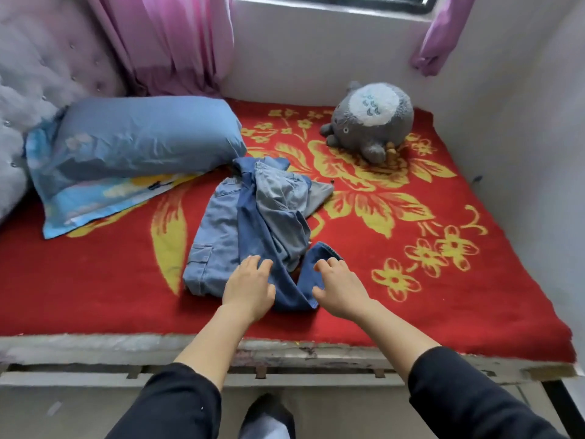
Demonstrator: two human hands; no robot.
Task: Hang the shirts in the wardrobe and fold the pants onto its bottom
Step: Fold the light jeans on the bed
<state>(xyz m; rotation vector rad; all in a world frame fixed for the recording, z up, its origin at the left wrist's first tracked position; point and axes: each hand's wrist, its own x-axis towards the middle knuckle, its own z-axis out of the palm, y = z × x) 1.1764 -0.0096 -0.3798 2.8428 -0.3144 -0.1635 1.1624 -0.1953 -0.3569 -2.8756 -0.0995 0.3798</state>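
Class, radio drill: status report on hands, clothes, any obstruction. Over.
Left hand open on dark jeans; right hand on their leg, grip unclear. Denim pile unfolded on bed. Nothing blocking.

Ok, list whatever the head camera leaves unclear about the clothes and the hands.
- Wardrobe: outside the head view altogether.
- Clothes pile: the garments overlap, so their number, and which are shirts or pants, cannot be told.
- Right hand: its own back hides whether the fingers pinch the dark denim or only rest on it.
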